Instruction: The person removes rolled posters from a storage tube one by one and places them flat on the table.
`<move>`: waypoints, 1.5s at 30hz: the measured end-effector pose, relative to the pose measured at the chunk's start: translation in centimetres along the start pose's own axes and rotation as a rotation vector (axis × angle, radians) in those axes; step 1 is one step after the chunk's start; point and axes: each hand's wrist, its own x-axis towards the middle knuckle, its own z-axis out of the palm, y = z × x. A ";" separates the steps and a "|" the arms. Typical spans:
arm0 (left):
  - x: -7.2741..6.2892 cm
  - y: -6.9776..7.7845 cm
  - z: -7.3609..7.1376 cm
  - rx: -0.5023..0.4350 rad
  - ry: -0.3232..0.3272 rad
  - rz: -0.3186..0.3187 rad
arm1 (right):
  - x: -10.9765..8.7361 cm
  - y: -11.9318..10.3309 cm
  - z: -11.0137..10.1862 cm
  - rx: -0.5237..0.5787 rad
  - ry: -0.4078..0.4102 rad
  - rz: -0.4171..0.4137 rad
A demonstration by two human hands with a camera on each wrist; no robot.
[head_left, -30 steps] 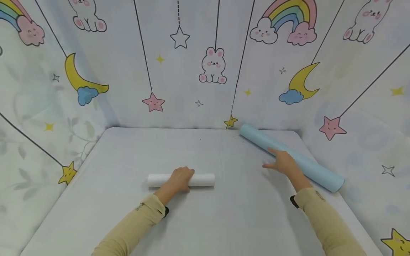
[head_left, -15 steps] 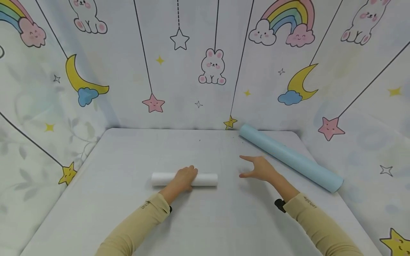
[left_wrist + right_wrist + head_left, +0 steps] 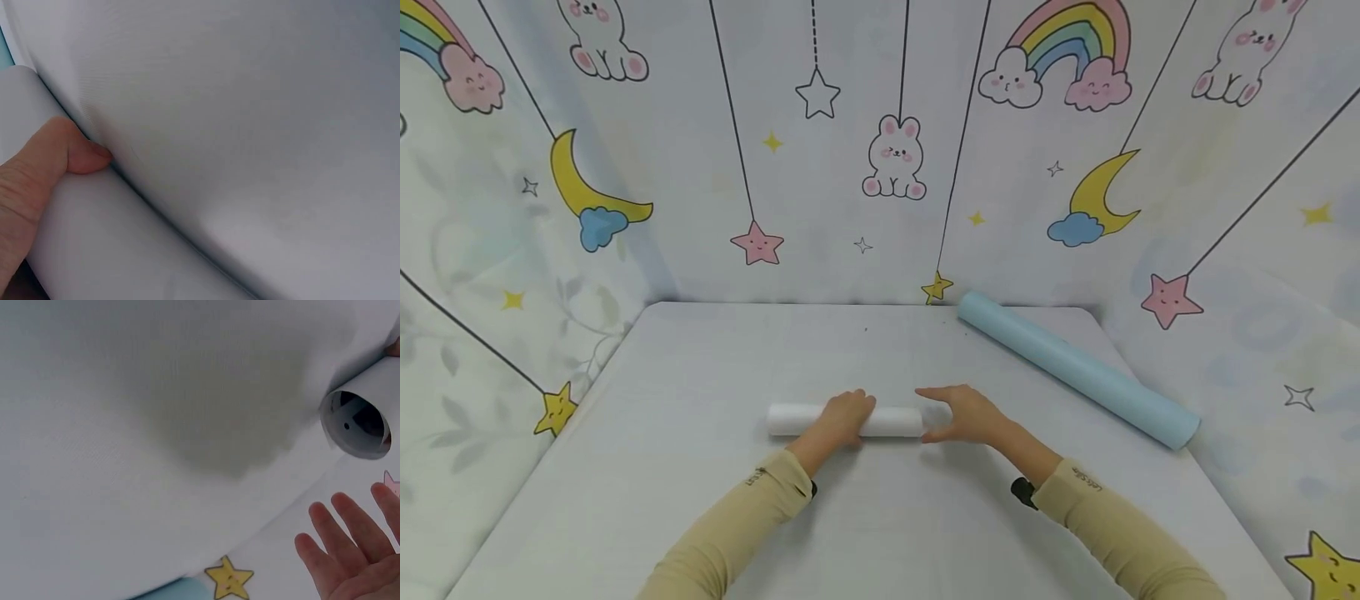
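Note:
A white paper roll (image 3: 891, 422) lies crosswise on the white table. My left hand (image 3: 838, 419) grips it right of its middle, fingers over the far side. In the left wrist view the thumb presses along the near side of the roll (image 3: 119, 231), at the line where it meets the tabletop. My right hand (image 3: 973, 417) is at the roll's right end, thumb and fingers spread wide apart, holding nothing. The right wrist view shows straight, parted fingers (image 3: 350, 537) beside the hollow end of the roll (image 3: 331, 434).
A longer light-blue roll (image 3: 1075, 367) lies slantwise along the table's right side, from the back edge towards the front right. Behind and beside the table (image 3: 737, 350) hang white cloth walls (image 3: 827, 183) printed with rabbits, stars, moons and rainbows.
My right hand has moved left and nearer, away from the blue roll to the white roll's right end. The white roll has shifted slightly right in my left hand's grip.

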 end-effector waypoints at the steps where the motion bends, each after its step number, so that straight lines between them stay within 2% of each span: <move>1: 0.1 0.1 0.0 0.005 -0.005 -0.001 | 0.1 -0.1 0.3 -0.008 -0.009 -0.009; 11: 1.1 1.7 -0.1 0.011 -0.042 -0.015 | 1.3 -1.6 2.1 -0.070 -0.063 -0.113; 19: 2.0 2.5 0.2 0.039 -0.047 -0.043 | 1.7 -2.8 2.6 -0.117 -0.087 -0.083; 22: 2.0 2.4 0.2 0.032 -0.054 -0.041 | 1.8 -2.9 2.9 -0.149 -0.080 -0.099; 27: 2.1 1.8 0.3 0.012 -0.070 -0.014 | 1.7 -2.7 3.5 -0.230 -0.069 -0.116; 32: 1.8 1.0 0.2 -0.015 -0.055 0.016 | 1.5 -2.8 3.4 -0.251 -0.055 -0.103; 40: 0.0 -0.7 0.0 -0.016 0.021 0.022 | 1.0 -2.3 3.1 -0.288 -0.054 -0.066; 45: -1.0 -2.6 0.9 -0.004 0.079 0.003 | 0.6 -1.4 3.0 -0.286 -0.052 -0.031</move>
